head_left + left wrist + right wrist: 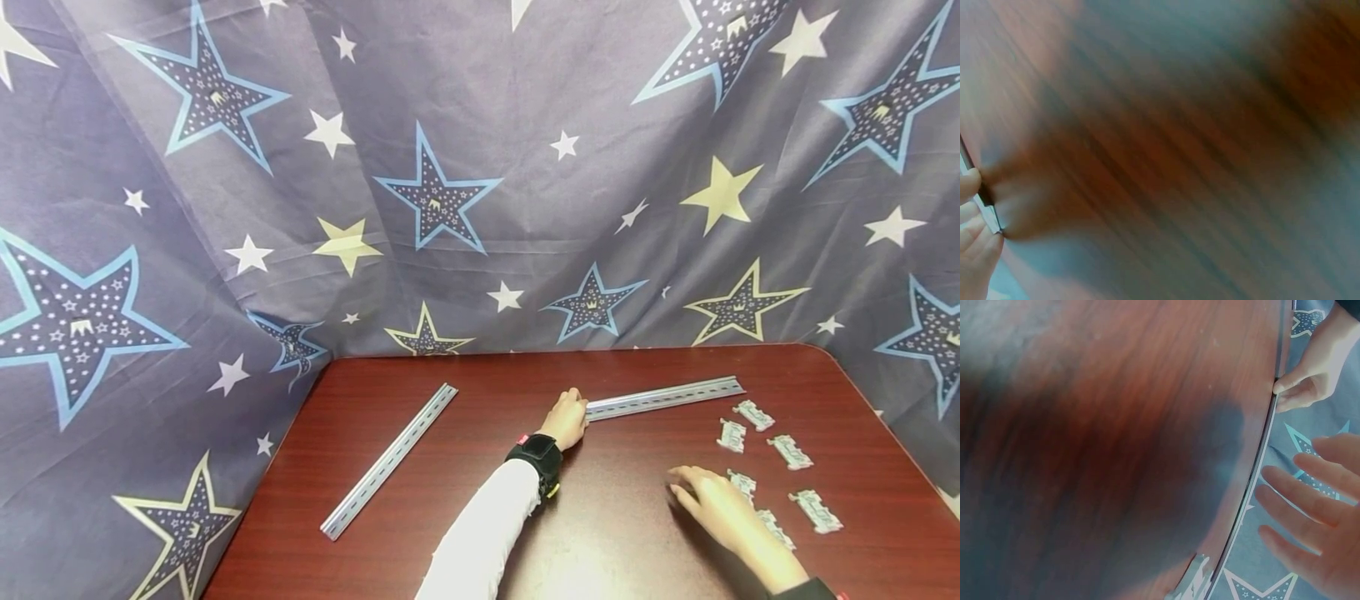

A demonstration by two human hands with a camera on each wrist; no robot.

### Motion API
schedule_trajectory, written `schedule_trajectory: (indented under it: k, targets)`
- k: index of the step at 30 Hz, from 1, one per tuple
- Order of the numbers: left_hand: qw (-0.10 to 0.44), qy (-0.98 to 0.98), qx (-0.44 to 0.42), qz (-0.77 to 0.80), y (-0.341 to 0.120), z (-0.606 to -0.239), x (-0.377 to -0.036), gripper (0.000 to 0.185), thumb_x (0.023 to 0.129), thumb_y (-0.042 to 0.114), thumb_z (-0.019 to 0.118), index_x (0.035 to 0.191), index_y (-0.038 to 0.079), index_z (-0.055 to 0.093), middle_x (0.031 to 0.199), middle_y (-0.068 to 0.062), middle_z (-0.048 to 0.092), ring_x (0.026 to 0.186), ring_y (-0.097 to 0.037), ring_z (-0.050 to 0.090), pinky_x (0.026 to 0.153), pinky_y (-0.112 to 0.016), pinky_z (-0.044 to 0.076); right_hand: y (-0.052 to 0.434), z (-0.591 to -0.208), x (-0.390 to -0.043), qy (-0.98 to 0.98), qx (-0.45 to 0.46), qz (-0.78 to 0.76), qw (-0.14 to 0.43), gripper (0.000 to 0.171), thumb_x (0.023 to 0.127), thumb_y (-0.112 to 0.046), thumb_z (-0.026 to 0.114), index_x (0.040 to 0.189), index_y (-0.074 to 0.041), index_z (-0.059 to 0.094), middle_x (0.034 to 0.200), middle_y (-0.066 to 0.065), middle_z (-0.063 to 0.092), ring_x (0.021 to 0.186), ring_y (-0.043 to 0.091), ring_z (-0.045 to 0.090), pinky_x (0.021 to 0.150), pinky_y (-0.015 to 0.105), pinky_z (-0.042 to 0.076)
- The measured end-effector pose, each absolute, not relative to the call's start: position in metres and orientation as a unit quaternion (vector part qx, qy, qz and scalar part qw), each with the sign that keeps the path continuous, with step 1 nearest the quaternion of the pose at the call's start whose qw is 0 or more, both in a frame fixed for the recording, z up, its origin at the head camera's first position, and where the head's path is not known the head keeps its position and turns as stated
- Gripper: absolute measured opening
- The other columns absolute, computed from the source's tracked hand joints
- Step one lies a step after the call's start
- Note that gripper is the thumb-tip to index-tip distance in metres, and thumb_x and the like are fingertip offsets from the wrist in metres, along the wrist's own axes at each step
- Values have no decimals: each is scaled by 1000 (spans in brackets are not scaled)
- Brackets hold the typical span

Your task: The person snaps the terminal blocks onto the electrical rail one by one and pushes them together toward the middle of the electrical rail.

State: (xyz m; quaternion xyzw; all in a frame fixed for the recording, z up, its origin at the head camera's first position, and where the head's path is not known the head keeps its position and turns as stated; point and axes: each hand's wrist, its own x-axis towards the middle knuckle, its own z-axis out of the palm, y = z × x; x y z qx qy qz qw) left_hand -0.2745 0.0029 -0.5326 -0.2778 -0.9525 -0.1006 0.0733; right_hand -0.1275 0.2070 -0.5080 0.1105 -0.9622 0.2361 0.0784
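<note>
My left hand (567, 418) grips the near-left end of a slotted metal DIN rail (663, 398) toward the back of the table. In the left wrist view, the thumb and fingers pinch the rail (989, 217) at the left edge. With fingers spread and nothing held, my right hand (1322, 512) hovers over the table's right half, beside several small pale notched pieces (816, 510). It partly covers one of them (741, 485) in the head view. A second slotted DIN rail (390, 460) lies diagonally on the left.
The reddish-brown wooden table (615, 517) ends at a back edge against a grey curtain (465, 275) printed with stars. More pale pieces, such as one (753, 415) near the held rail's right end, lie scattered along the right side.
</note>
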Motion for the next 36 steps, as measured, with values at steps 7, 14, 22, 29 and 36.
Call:
schedule_trajectory:
  k: [7, 14, 22, 29, 36]
  targets:
    - [64, -953, -278, -105, -18, -531, -276, 10, 74, 12, 67, 81, 6, 62, 88, -5, 48, 83, -19, 49, 66, -26, 46, 208, -508, -128, -962, 114, 233, 81, 16, 78, -9, 63, 93, -2, 63, 90, 10, 63, 85, 29, 60, 75, 43, 45]
    - [54, -952, -282, -108, -39, -529, -274, 12, 74, 10, 67, 84, 5, 62, 87, -4, 48, 83, -19, 50, 68, -25, 45, 210, -508, -127, -963, 111, 234, 76, 17, 79, -10, 62, 94, -3, 63, 91, 11, 63, 86, 30, 60, 75, 45, 44]
    - [48, -948, -292, -115, -59, -528, -269, 18, 74, 9, 67, 91, 3, 63, 88, -6, 50, 84, -20, 50, 72, -26, 44, 212, -507, -127, -965, 113, 226, 67, 19, 80, -11, 61, 95, 0, 63, 92, 13, 63, 88, 32, 59, 78, 46, 43]
    - [42, -940, -313, -126, -79, -528, -264, 18, 73, 7, 67, 90, 1, 63, 84, -6, 50, 81, -20, 50, 71, -27, 43, 215, -507, -126, -965, 114, 228, 55, 18, 80, -11, 61, 95, 0, 63, 93, 13, 63, 89, 32, 59, 79, 46, 43]
    - [43, -933, -331, -137, -98, -528, -261, 22, 71, 4, 68, 92, -1, 63, 85, -7, 51, 82, -21, 50, 72, -28, 43, 216, -506, -125, -966, 114, 226, 47, 17, 80, -11, 61, 94, -1, 62, 92, 12, 63, 89, 31, 59, 79, 45, 43]
